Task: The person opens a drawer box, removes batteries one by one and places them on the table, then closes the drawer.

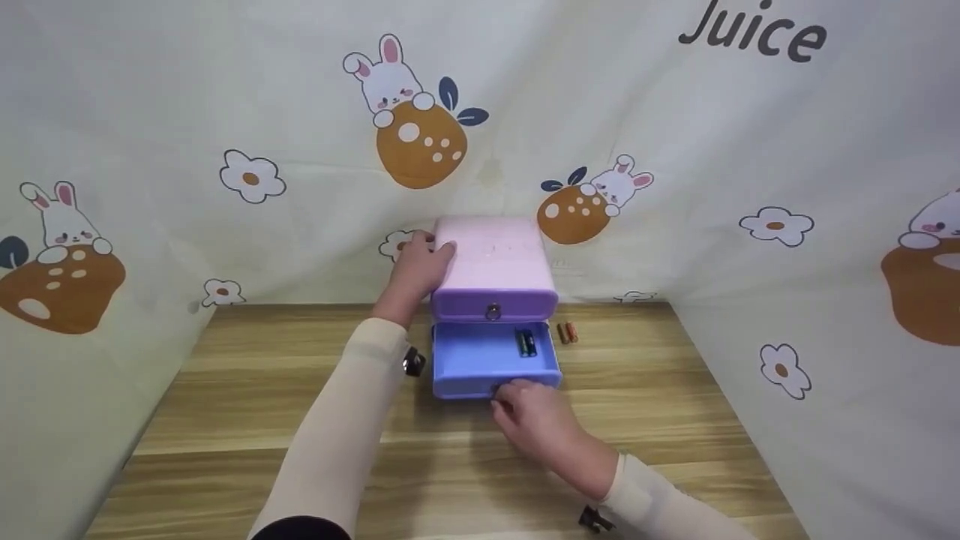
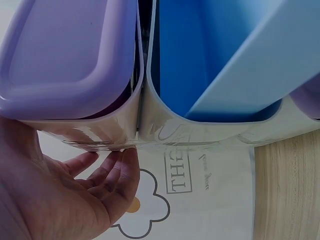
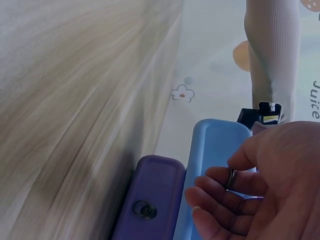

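A small drawer cabinet with a pink top [image 1: 495, 251] stands against the back cloth. My left hand [image 1: 421, 266] rests against its left side near the top, the thumb at the top edge. In the left wrist view its fingers [image 2: 117, 175] touch the side wall. Below the closed purple top drawer [image 1: 457, 306], the blue drawer [image 1: 469, 352] is pulled out, with two dark green batteries [image 1: 526, 343] lying in it. My right hand [image 1: 540, 420] is at the blue drawer's front and pinches its metal ring pull [image 3: 231, 178], the ring showing at the index finger.
Two orange-brown batteries [image 1: 568, 333] lie on the wooden table [image 1: 637, 420] right of the cabinet. A lower purple drawer [image 3: 155, 185] with a ring pull shows under the blue one. Printed cloth walls [image 1: 300, 90] close in the back and sides.
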Motion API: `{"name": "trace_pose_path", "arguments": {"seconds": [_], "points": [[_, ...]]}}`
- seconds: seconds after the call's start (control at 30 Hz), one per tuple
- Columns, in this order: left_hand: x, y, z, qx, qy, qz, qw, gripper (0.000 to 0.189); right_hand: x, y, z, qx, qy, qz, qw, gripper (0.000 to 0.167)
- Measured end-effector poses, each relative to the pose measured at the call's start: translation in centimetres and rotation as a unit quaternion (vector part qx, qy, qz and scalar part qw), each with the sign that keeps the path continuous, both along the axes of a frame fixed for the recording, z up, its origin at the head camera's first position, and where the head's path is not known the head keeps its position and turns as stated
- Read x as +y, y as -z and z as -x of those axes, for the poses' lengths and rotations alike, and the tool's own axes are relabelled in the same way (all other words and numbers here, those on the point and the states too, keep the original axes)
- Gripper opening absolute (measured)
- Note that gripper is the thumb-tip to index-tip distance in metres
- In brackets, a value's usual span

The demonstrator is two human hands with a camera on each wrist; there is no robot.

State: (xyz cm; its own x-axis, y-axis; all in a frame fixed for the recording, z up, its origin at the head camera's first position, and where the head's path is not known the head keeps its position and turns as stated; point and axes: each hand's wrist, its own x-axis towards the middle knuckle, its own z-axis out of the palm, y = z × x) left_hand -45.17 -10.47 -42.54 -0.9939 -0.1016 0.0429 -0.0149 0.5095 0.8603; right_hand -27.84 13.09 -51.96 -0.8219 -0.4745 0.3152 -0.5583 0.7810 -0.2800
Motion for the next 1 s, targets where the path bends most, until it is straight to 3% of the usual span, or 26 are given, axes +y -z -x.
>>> {"name": "trace_pose_path", "arguments": {"seconds": [0.2, 0.43, 1.0], "points": [[-0.1, 0.1, 0.1, 0.009, 0.002, 0.008, 0.9999, 0.068, 0.0, 0.1, -0.4, 0.018, -0.018, 0.015, 0.9996, 0.007], [-0.3, 0.3, 0.2, 0.003, 0.003, 0.005, 1.0, 0.068, 0.1, 0.0, -0.7, -0.004, -0.015, 0.015, 0.9998, 0.008], [-0.1, 0.1, 0.0, -0.005, 0.005, -0.007, 1.0, 0.07, 0.3, 0.4, -1.3, 0.002, -0.022, 0.007, 0.9997, 0.007]]}}
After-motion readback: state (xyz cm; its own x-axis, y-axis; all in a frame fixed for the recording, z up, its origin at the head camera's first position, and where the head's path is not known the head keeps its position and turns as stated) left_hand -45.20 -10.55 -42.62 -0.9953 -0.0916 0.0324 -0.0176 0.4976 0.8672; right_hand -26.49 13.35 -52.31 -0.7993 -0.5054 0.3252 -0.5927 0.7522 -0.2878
